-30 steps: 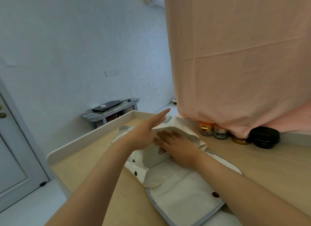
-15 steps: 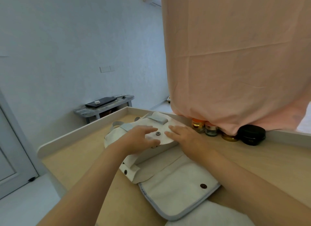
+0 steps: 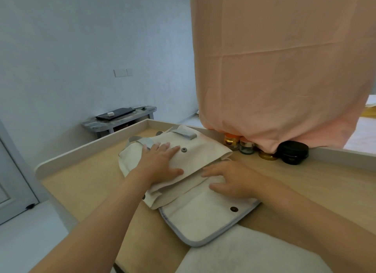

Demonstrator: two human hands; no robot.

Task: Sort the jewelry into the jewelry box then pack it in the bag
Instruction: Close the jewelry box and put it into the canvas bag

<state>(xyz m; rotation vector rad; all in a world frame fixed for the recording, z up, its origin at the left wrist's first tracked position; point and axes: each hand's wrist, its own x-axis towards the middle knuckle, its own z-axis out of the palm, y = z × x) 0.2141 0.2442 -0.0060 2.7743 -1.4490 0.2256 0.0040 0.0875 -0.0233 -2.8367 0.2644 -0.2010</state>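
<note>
A cream canvas bag [image 3: 201, 152] with grey straps and dark snap buttons lies flat on the wooden table [image 3: 85, 183]. Its flap [image 3: 203, 217], edged in grey, is spread open toward me. My left hand [image 3: 160, 163] presses flat on the bag's body, fingers straight, just left of a snap. My right hand [image 3: 234, 179] rests flat on the inner fabric near the bag's mouth. The jewelry box is hidden from view.
Small glass jars [image 3: 239, 143] and a black round case [image 3: 293, 151] stand by the table's back rim under a hanging pink cloth [image 3: 284, 69]. A white cushion [image 3: 244, 254] sits at the near edge. A grey side bench [image 3: 120, 119] stands beyond.
My right hand came out of the bag's mouth and moved to the flap side. My left hand lowered the bag's front panel and now presses it flat.
</note>
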